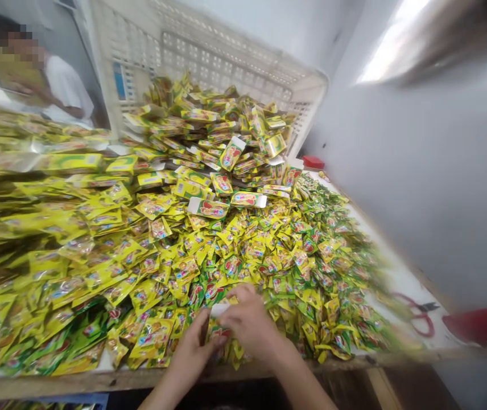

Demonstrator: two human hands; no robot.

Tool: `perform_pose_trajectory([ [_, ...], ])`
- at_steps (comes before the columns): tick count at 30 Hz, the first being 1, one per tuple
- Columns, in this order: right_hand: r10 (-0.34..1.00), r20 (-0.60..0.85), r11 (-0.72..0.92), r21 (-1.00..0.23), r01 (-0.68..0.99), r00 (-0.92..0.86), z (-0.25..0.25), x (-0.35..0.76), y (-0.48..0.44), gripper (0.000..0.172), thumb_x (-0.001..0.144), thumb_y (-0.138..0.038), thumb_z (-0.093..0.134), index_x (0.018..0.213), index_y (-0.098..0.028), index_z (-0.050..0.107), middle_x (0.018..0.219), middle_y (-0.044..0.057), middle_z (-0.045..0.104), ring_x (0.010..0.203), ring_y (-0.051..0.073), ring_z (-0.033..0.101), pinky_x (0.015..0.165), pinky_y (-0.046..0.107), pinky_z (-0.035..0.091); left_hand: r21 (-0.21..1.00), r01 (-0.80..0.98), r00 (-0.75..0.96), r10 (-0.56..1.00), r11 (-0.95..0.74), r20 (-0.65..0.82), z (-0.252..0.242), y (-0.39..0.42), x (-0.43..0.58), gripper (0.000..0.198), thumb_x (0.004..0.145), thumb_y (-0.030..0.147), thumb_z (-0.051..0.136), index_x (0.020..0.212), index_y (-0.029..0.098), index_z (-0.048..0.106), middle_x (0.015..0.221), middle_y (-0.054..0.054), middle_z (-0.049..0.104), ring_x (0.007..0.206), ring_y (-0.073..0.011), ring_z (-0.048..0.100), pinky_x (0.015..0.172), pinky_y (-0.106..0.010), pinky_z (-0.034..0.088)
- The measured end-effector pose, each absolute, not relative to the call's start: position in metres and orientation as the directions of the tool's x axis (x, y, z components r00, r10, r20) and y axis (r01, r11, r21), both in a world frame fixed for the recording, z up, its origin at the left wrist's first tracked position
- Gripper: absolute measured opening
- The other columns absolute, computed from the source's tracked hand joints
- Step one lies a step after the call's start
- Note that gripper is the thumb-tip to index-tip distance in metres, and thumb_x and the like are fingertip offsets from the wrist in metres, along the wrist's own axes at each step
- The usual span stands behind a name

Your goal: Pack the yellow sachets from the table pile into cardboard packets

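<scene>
Near the front edge of the table, my left hand [196, 341] is closed round a small yellow-green carton [218, 311] with a white flap at its top. My right hand [250, 322] bends over that carton from the right, its fingers closed at the flap end and partly hiding it. Whether a packet is between those fingers cannot be made out. Small shiny yellow and green packets [252, 247] lie heaped right behind and around both hands. Beyond them is a pile of similar small cartons [222, 185], several with white end flaps sticking out.
A white plastic crate [226, 54] lies tipped toward me behind the cartons, which spill from it. Red-handled scissors [418, 316] rest on the table at right, near a red object [482, 324]. Another person [66, 85] is at the far left. A grey wall [418, 188] bounds the right.
</scene>
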State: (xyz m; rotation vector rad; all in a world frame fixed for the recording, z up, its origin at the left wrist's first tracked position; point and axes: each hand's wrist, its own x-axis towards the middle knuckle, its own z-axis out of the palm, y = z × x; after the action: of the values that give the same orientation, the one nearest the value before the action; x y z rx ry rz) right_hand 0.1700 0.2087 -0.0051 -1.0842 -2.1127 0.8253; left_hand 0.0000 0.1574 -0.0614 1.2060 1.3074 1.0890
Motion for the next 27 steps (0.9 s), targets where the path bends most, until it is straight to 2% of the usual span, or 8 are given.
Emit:
perform_pose_trajectory([
  [5, 0.836, 0.215, 0.427, -0.833, 0.352, -0.505, -0.013, 0.169, 0.198, 0.018, 0.087, -0.023, 0.061, 0.074, -0.023, 0.073, 0.106, 0.004, 0.064, 0.104, 0.02, 0.052, 0.093, 0.034, 0.039, 0.987, 0.024, 0.038, 0.987, 0.157, -0.158, -0.065, 0.15, -0.008, 0.043, 0.069, 0.033, 0.077, 0.11, 0.02, 0.068, 0.114, -0.006, 0.071, 0.109, -0.0288, 0.061, 0.096, -0.036, 0.046],
  [7, 0.926, 0.162, 0.255, -0.934, 0.25, -0.341, -0.018, 0.172, 0.194, 0.011, 0.086, -0.026, 0.061, 0.083, -0.021, 0.07, 0.095, 0.005, 0.065, 0.091, 0.018, 0.058, 0.083, 0.032, 0.045, 0.981, -0.021, 0.03, 0.981, 0.194, -0.194, -0.062, 0.148, -0.01, 0.046, 0.069, 0.036, 0.076, 0.112, 0.02, 0.068, 0.116, -0.006, 0.07, 0.113, -0.0306, 0.059, 0.1, -0.039, 0.043],
  [9, 0.971, -0.027, -0.005, -0.995, 0.096, -0.236, -0.026, 0.173, 0.188, 0.012, 0.082, -0.031, 0.065, 0.086, -0.02, 0.066, 0.075, 0.001, 0.062, 0.067, 0.016, 0.059, 0.061, 0.026, 0.048, 0.968, -0.059, 0.027, 0.97, 0.243, -0.241, -0.055, 0.144, -0.012, 0.046, 0.075, 0.041, 0.071, 0.116, 0.021, 0.067, 0.124, -0.006, 0.067, 0.122, -0.031, 0.052, 0.108, -0.042, 0.034],
  [13, 0.895, -0.297, -0.351, -0.929, -0.115, -0.333, -0.039, 0.166, 0.175, 0.024, 0.073, -0.038, 0.07, 0.084, -0.019, 0.061, 0.062, -0.004, 0.056, 0.044, 0.01, 0.048, 0.04, 0.02, 0.037, 0.922, -0.197, 0.142, 0.941, 0.332, -0.308, -0.036, 0.136, -0.016, 0.037, 0.087, 0.041, 0.056, 0.119, 0.025, 0.067, 0.13, -0.003, 0.063, 0.13, -0.0262, 0.045, 0.114, -0.039, 0.024],
  [17, 0.943, -0.15, -0.157, -0.988, -0.001, -0.296, -0.033, 0.152, 0.173, 0.004, 0.07, -0.018, 0.066, 0.074, -0.018, 0.064, 0.066, -0.003, 0.058, 0.054, 0.01, 0.049, 0.05, 0.02, 0.04, 0.855, -0.309, 0.204, 0.907, 0.417, -0.369, -0.028, 0.143, -0.011, 0.027, 0.073, 0.019, 0.063, 0.098, 0.018, 0.075, 0.099, -0.007, 0.074, 0.101, -0.0274, 0.062, 0.097, -0.039, 0.041],
  [21, 0.967, 0.129, 0.166, -0.973, 0.158, -0.22, -0.025, 0.147, 0.178, 0.016, 0.078, -0.016, 0.061, 0.083, -0.022, 0.075, 0.08, 0.003, 0.066, 0.078, 0.017, 0.059, 0.073, 0.027, 0.047, 0.87, -0.343, 0.017, 0.928, 0.354, -0.371, -0.032, 0.153, -0.004, 0.022, 0.076, 0.019, 0.061, 0.092, 0.017, 0.075, 0.092, -0.005, 0.075, 0.096, -0.0244, 0.064, 0.093, -0.036, 0.043],
  [24, 0.966, 0.072, 0.103, -0.988, 0.114, -0.25, -0.026, 0.151, 0.181, 0.019, 0.085, -0.03, 0.06, 0.089, -0.024, 0.077, 0.082, 0.005, 0.067, 0.076, 0.018, 0.061, 0.066, 0.027, 0.05, 0.924, -0.264, -0.04, 0.954, 0.277, -0.297, -0.035, 0.15, -0.006, 0.031, 0.078, 0.031, 0.068, 0.108, 0.021, 0.071, 0.109, -0.006, 0.073, 0.11, -0.0255, 0.06, 0.1, -0.036, 0.042],
  [27, 0.961, -0.067, -0.058, -0.997, 0.041, -0.267, -0.028, 0.153, 0.183, 0.021, 0.082, -0.038, 0.065, 0.085, -0.021, 0.078, 0.079, 0.005, 0.065, 0.064, 0.016, 0.06, 0.049, 0.024, 0.048, 0.963, -0.132, -0.141, 0.957, 0.235, -0.253, -0.037, 0.143, -0.009, 0.032, 0.079, 0.039, 0.067, 0.105, 0.021, 0.073, 0.113, -0.007, 0.072, 0.116, -0.0262, 0.058, 0.101, -0.035, 0.042],
])
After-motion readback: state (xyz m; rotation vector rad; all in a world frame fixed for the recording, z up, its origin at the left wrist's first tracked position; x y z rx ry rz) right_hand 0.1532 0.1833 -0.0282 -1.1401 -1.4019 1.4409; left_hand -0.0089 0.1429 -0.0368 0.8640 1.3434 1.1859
